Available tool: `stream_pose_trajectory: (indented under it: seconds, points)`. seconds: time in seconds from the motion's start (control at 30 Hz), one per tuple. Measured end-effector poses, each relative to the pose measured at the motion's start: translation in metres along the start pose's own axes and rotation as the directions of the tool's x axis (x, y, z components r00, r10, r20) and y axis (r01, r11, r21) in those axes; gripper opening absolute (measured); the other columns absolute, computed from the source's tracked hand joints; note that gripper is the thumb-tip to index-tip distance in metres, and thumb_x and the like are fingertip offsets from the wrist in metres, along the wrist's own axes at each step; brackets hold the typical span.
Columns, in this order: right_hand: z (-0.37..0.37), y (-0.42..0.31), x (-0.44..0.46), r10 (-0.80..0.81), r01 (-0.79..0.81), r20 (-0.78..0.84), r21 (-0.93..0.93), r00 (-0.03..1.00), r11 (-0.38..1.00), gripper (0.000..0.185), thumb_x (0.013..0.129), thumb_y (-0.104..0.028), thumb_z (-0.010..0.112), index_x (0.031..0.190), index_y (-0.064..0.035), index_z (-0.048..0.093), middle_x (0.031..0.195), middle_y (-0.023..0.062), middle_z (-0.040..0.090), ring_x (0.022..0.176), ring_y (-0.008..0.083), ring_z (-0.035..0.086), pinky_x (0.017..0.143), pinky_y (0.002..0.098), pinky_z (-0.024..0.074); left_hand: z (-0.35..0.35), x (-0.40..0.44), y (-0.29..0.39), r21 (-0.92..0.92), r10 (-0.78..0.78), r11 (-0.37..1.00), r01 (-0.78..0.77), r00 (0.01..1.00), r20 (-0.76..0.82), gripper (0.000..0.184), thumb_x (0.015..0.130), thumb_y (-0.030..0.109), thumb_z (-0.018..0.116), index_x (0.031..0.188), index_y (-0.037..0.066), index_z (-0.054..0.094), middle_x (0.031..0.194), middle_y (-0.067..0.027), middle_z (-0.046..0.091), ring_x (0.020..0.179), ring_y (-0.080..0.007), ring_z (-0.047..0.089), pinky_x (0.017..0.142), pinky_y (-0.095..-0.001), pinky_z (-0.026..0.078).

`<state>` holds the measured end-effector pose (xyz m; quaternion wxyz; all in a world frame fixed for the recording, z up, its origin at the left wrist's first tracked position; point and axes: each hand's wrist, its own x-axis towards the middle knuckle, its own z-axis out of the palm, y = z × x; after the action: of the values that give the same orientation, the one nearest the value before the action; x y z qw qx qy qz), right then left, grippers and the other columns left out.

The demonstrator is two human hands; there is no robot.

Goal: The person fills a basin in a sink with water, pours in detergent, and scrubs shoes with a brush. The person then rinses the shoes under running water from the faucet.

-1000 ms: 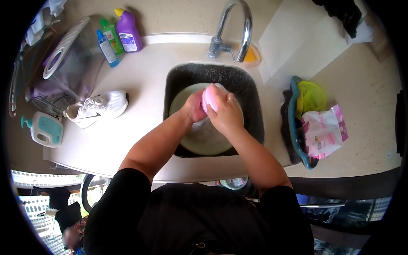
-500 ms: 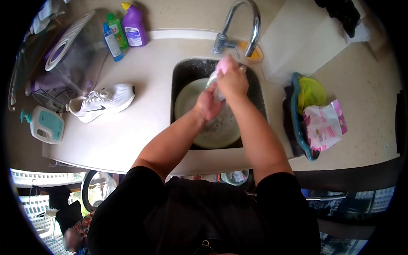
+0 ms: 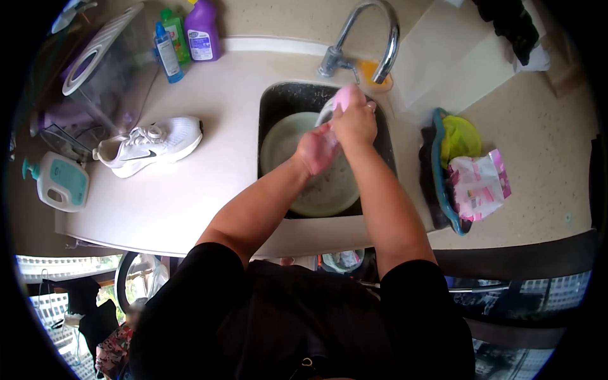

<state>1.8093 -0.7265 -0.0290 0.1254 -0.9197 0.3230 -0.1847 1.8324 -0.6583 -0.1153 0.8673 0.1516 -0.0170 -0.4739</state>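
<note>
Both hands are close together over a pale green basin [image 3: 277, 142] set in the dark sink [image 3: 269, 101]. My left hand [image 3: 315, 151] is closed around a whitish thing [image 3: 325, 114], which looks like a white shoe and is mostly hidden by my hands. My right hand [image 3: 356, 125] is closed on a rounded pink thing [image 3: 348, 96], pressed against the whitish thing; its exact kind does not show. Cloudy water appears to fill the basin. On the counter at left lies a white sneaker [image 3: 152, 145] with a dark swoosh.
A curved faucet [image 3: 370, 9] rises behind the sink. Purple [image 3: 202, 35], green [image 3: 175, 38] and blue [image 3: 168, 54] bottles stand at back left, a white pump jug [image 3: 63, 182] at far left. At right sit a blue-rimmed basket [image 3: 438, 171], a yellow-green item [image 3: 461, 136] and a pink-white packet [image 3: 479, 185].
The pink thing and my right hand have shifted slightly right. My left hand has turned a little, still beside the right. The whole view has moved slightly.
</note>
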Motion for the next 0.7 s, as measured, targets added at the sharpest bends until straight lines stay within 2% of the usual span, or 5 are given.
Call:
stream_pose_trajectory:
  seconds: [0.13,0.3,0.4,0.6,0.7]
  points:
    - [0.043,0.022,-0.035,0.026,-0.079,0.404,0.116,0.915,0.99,0.063,0.077,-0.035,0.051,0.133,-0.0236,0.024,0.12,0.0239,0.043,0.106,0.0385,0.047,0.089,0.0414,0.0385,-0.023,0.0,0.021,0.021,-0.126,0.991,0.133,0.971,-0.204,0.044,0.091,0.03,0.021,0.119,0.001,0.039,0.119,-0.0166,0.046,0.107,-0.029,0.046,0.094,-0.0425,0.034]
    - [0.009,0.076,-0.05,-0.01,-0.059,0.345,0.189,0.938,0.98,0.06,0.078,-0.038,0.049,0.132,-0.0251,0.025,0.115,0.0278,0.044,0.1,0.0401,0.049,0.086,0.0406,0.0401,-0.069,0.016,0.018,0.091,-0.169,0.97,0.224,0.896,-0.411,0.019,0.087,0.02,0.043,0.092,0.002,0.046,0.083,-0.0101,0.046,0.084,-0.0246,0.052,0.078,-0.0349,0.045]
    - [0.021,0.119,-0.039,0.192,-0.242,0.412,0.073,0.891,0.967,0.061,0.078,-0.04,0.047,0.133,-0.0246,0.024,0.113,0.0288,0.044,0.099,0.0403,0.05,0.085,0.0394,0.0411,-0.059,0.047,0.0,0.368,-0.072,0.907,0.206,0.936,-0.346,0.023,0.084,0.022,0.049,0.092,0.0,0.046,0.087,-0.0108,0.049,0.085,-0.0237,0.051,0.079,-0.034,0.044]
    - [0.072,0.146,-0.066,0.028,-0.076,0.624,0.052,0.781,0.996,0.063,0.079,-0.046,0.042,0.132,-0.0206,0.02,0.122,0.0198,0.042,0.106,0.0387,0.046,0.091,0.0386,0.0354,-0.066,0.172,-0.034,0.263,0.052,0.949,0.172,0.738,-0.672,0.031,0.079,0.024,0.057,0.096,0.0,0.049,0.094,-0.014,0.053,0.088,-0.0249,0.053,0.078,-0.035,0.046]
    - [0.044,0.138,-0.061,0.151,-0.278,0.71,0.065,0.687,0.958,0.058,0.08,-0.044,0.04,0.13,-0.0184,0.023,0.124,0.0202,0.041,0.105,0.0413,0.045,0.091,0.0395,0.0359,-0.072,0.177,-0.031,0.187,0.099,0.981,0.051,0.701,-0.707,0.027,0.079,0.02,0.052,0.097,0.0,0.049,0.1,-0.0143,0.054,0.093,-0.026,0.053,0.083,-0.037,0.044]
